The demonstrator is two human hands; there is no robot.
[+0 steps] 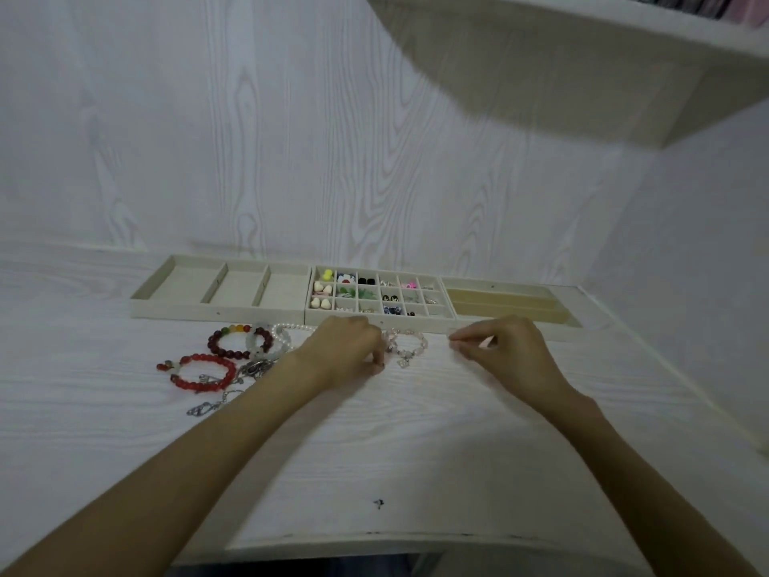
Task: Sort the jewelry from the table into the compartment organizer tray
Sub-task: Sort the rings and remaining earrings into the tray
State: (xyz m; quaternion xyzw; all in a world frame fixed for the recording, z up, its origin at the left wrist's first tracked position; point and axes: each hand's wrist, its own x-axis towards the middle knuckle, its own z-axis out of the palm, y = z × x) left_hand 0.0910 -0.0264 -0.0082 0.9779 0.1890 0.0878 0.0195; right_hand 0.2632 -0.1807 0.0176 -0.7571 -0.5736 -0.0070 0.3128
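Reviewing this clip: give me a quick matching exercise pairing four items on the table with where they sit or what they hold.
Things:
1. three-section tray
2. small-grid tray
3. red bead bracelet
4. pink bead bracelet

Places or states:
A. between the two hands
B. far left of the tray row, nothing visible inside
C. left of the left forearm
D. middle of the row, holding small colourful pieces

Pairs: 1-B, 2-D, 3-C, 4-A

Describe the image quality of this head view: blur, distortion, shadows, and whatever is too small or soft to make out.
Head view: wide-angle lens bows the table's near edge and stretches both forearms; the whole frame is soft, most around the shelf, which throws a broad shadow on the wall; lighting is flat and dim, no glare. The left hand and right hand are slightly smeared; what the right fingertips pinch is too small to identify.
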